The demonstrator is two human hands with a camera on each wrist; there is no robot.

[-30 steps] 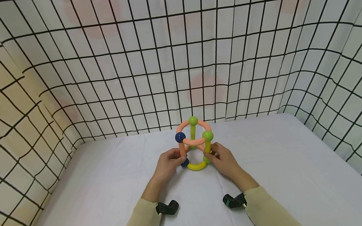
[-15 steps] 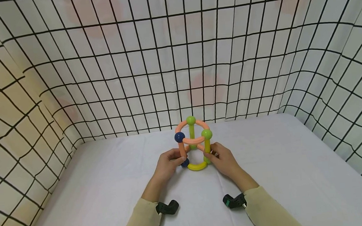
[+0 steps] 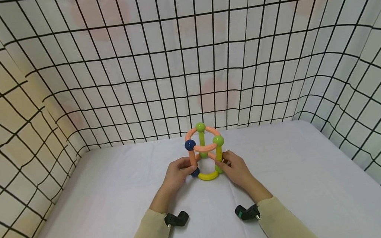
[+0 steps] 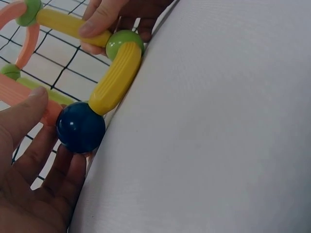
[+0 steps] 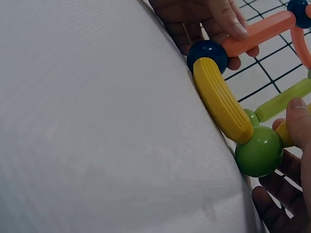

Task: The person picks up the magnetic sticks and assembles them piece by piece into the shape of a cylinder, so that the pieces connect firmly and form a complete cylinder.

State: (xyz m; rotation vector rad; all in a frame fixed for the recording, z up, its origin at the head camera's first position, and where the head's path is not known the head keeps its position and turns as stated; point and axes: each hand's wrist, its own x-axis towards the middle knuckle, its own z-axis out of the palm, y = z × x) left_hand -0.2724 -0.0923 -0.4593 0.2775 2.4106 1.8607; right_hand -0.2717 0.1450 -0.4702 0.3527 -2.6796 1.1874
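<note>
A ball-and-rod toy frame stands upright on the table, with a ring of curved orange rods [image 3: 205,148] on top and a curved yellow rod [image 3: 208,176] at the bottom front. My left hand [image 3: 178,171] pinches the upright orange rod [image 3: 192,157] just above the lower blue ball [image 4: 81,127]. On the other side, my right hand [image 3: 235,167] pinches the upright yellow rod [image 3: 219,152] by the lower green ball [image 5: 259,151]. A light green rod [image 3: 201,138] rises at the back under a green ball [image 3: 200,127]. Fingers partly cover both lower balls.
A white cloth covers the table [image 3: 123,199]. Black grid netting over white sheeting [image 3: 133,78] encloses the back and both sides, close behind the toy frame. Each wrist carries a small black camera [image 3: 177,219].
The toy frame's top has shifted slightly to the left at the back since the earliest frame. Both hands keep their grip in nearly the same place.
</note>
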